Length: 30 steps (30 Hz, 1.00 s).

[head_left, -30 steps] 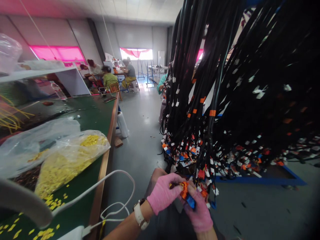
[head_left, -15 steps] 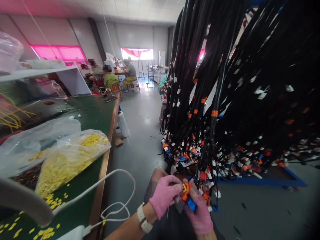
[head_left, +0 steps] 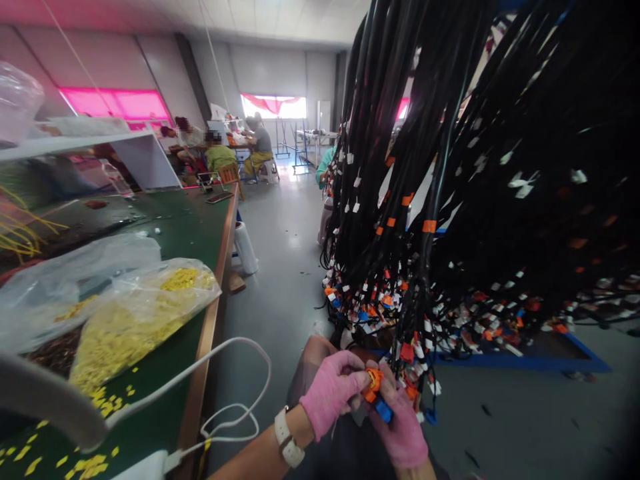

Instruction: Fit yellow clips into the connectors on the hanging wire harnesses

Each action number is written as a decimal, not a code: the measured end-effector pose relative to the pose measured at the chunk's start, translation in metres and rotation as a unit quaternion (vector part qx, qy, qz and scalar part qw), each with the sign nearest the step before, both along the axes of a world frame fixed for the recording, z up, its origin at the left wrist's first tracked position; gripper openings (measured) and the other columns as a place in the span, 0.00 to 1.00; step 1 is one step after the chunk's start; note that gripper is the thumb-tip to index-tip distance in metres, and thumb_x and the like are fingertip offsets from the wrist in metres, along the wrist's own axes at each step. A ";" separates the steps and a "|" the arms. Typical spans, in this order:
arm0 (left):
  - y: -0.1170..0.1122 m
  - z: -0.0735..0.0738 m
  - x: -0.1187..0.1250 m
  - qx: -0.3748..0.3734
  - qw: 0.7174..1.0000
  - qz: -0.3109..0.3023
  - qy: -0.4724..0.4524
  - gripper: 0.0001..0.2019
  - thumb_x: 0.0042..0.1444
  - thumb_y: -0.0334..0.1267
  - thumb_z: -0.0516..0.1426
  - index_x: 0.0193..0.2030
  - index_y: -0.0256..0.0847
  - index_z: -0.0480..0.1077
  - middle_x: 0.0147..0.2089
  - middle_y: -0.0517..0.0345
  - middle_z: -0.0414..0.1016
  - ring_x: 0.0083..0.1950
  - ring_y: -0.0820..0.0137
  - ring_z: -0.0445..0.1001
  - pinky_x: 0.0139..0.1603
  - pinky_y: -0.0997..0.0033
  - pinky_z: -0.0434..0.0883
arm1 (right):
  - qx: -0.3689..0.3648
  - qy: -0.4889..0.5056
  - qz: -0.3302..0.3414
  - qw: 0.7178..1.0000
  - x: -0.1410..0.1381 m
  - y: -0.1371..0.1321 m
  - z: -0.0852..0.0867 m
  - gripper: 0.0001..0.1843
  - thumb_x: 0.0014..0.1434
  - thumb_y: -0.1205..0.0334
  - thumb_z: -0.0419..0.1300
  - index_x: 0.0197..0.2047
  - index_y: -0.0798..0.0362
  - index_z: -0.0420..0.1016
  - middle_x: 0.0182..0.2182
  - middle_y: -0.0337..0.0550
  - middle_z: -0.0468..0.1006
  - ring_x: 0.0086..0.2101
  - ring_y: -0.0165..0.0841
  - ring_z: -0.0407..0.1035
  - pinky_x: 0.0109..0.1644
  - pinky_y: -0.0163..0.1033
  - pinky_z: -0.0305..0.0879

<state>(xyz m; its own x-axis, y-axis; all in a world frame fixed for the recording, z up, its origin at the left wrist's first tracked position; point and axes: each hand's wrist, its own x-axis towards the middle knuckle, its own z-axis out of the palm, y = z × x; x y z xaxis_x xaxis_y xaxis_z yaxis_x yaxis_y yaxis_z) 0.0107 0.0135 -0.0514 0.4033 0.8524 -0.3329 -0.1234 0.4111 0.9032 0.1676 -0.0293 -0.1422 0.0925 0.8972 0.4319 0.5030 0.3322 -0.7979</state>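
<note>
An orange connector [head_left: 373, 381] with a bit of yellow in it sits between my two hands, above my lap. My right hand [head_left: 403, 427], in a pink glove with bare fingertips, is closed around it from the right; a blue connector [head_left: 383, 411] lies against the same fingers. From the left, my left hand [head_left: 333, 393], gloved likewise, pinches at the orange connector's face with thumb and forefinger. Whether a small piece is between those fingertips is hidden. Black wire harnesses [head_left: 420, 267] with white, red and orange connector ends hang just behind my right hand.
To the left, a green-topped table [head_left: 195, 233] carries a clear bag of small yellow pieces [head_left: 150, 320], with loose ones scattered nearby. A white cable [head_left: 240, 341] loops past the table edge. The harnesses hang over a blue-framed tray [head_left: 550, 360]. Several people sit farther back.
My left thumb and fingers have shifted slightly right over the orange connector's face, covering more of the yellow. My right hand keeps its hold almost unmoved.
</note>
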 end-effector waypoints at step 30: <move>0.003 0.019 -0.007 -0.011 0.996 -0.048 0.080 0.14 0.46 0.45 0.60 0.30 0.37 0.63 0.14 0.67 0.64 0.10 0.80 0.58 0.09 0.83 0.55 | 0.136 -0.166 0.075 0.974 -0.004 0.011 0.040 0.39 0.52 0.69 0.57 0.65 0.45 0.49 0.56 0.52 0.67 0.52 0.49 0.65 0.50 0.54 0.67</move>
